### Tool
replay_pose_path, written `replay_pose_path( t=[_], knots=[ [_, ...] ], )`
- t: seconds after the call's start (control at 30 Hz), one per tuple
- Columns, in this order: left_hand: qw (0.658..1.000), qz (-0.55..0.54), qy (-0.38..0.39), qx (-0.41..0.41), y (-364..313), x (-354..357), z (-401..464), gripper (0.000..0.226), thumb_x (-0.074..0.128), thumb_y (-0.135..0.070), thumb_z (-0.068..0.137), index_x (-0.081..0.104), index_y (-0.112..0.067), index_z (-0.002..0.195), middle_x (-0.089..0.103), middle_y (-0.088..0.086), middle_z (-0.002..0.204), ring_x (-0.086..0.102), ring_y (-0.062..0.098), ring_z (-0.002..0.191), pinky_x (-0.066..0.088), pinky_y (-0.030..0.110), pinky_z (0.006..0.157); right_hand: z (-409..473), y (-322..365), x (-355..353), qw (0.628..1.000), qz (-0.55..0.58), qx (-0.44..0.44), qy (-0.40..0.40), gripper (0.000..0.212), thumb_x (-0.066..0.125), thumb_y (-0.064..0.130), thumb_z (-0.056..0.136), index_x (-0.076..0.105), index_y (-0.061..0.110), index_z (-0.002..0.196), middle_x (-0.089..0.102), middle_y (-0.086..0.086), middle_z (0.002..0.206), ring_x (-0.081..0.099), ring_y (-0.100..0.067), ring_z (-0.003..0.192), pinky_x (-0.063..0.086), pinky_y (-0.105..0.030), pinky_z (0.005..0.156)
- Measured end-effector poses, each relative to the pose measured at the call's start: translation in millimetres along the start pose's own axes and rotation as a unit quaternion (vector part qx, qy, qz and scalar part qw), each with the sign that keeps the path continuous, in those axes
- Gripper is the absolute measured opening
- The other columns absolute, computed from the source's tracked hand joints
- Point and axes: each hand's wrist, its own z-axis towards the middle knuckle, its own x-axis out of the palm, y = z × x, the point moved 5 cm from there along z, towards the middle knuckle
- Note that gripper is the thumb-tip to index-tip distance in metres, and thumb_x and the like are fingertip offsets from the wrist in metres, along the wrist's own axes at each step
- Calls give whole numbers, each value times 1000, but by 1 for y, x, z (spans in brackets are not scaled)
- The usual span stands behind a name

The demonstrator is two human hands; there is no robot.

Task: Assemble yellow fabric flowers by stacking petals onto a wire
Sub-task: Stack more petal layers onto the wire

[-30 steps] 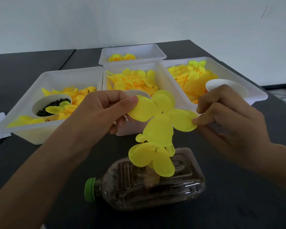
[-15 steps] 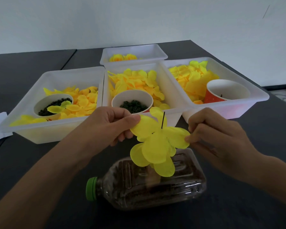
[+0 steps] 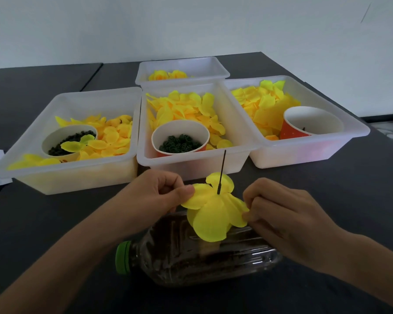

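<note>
A thin dark wire (image 3: 221, 171) stands upright out of a clear plastic bottle (image 3: 197, 254) that lies on its side, green cap to the left. Yellow fabric petals (image 3: 213, 214) sit stacked on the wire, its tip poking up through their middle. My left hand (image 3: 154, 198) pinches the left edge of the top petal layer. My right hand (image 3: 288, 220) pinches its right edge. The lower part of the wire is hidden under the petals.
Behind the bottle stand three white bins of loose yellow petals: left bin (image 3: 32, 155), middle bin (image 3: 191, 163), right bin (image 3: 359, 130). Each holds a cup; two cups (image 3: 179, 139) contain small dark green pieces. A fourth bin (image 3: 218, 69) with finished flowers sits at the back.
Both hands have pushed the petal layer down the wire onto the petals below it, near the bottle. The wire tip now sticks out well above the petals.
</note>
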Motion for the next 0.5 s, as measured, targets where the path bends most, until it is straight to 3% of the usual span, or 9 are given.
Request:
replay_pose_path(
  t=[0.13, 0.3, 0.4, 0.5],
  knots=[
    [1000, -10, 3, 5, 5, 7, 3, 29, 56, -49, 79, 61, -34, 54, 48, -12, 49, 40, 0, 49, 34, 9, 51, 2, 2, 4, 1000, 9, -4, 16, 16, 60, 9, 93, 47, 15, 86, 48, 1, 92, 42, -11, 73, 41, -29, 55],
    [1000, -10, 11, -8, 8, 4, 0, 29, 53, -56, 78, 62, -33, 62, 54, -10, 56, 46, 5, 55, 38, 17, 56, 5, 3, 2, 999, 4, 4, 49, 12, 57, 12, 92, 47, 18, 90, 48, 3, 97, 43, -9, 75, 43, -27, 53],
    [999, 12, -45, -25, 3, -7, -6, 40, 47, -64, 71, 64, -33, 88, 64, -14, 62, 55, -2, 55, 41, 10, 52, 4, 3, -2, 997, 7, 33, 65, 15, 55, 9, 89, 45, 20, 90, 48, 5, 99, 30, -3, 73, 36, -20, 51],
    [989, 39, -141, 3, -8, -23, -10, 52, 41, -70, 68, 58, -34, 103, 69, -14, 80, 63, 2, 72, 45, 16, 57, -1, 0, -11, 996, 19, 55, 75, 17, 53, 10, 85, 44, 23, 91, 45, 10, 101, 36, -1, 69, 36, -15, 51]
  ],
)
